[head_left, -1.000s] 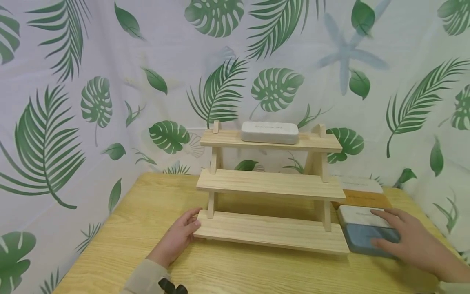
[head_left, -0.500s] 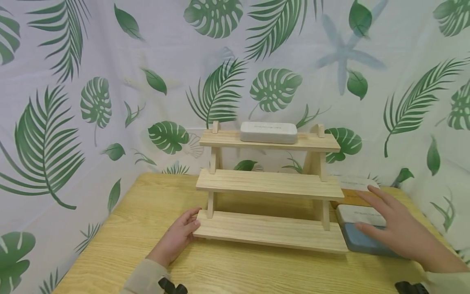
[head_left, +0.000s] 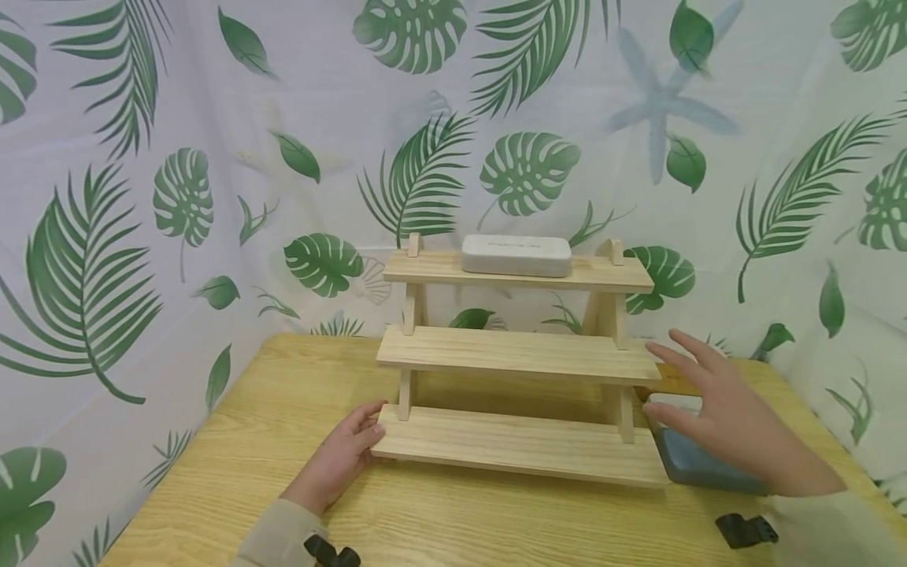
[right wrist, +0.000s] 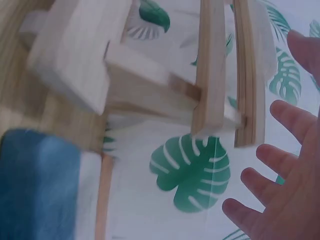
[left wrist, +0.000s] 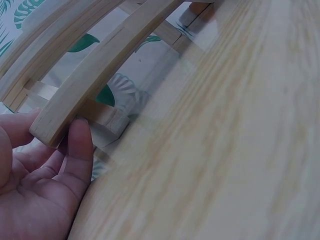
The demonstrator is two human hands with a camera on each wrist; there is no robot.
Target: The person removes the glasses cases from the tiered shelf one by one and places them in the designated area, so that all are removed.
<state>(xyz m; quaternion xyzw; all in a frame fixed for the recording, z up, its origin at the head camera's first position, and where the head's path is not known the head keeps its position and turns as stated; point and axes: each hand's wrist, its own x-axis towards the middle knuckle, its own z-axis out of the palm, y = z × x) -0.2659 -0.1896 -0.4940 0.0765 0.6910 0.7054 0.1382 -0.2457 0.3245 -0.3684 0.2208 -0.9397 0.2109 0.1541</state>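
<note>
A three-tier wooden display stand (head_left: 517, 441) stands on the table. My left hand (head_left: 342, 457) pinches the left end of its lowest shelf; in the left wrist view the thumb and fingers (left wrist: 80, 142) close round the shelf end. My right hand (head_left: 730, 409) is raised with spread fingers and holds nothing, beside the right ends of the lower shelves. Below it lie a blue case (head_left: 701, 465), a white case (head_left: 669, 403) and an orange-brown case (head_left: 676, 379), partly hidden by the hand. A whitish case (head_left: 516, 256) with small lettering lies on the top shelf.
The wood-grain table (head_left: 283, 409) reaches back to a white cloth backdrop (head_left: 269, 102) printed with green leaves. Two upright pegs stick up at the ends of the top shelf. A black strap (head_left: 746, 530) is on the right sleeve.
My right hand has lifted off the cases and moved left and up towards the stand's right side. My left hand keeps its hold on the lowest shelf.
</note>
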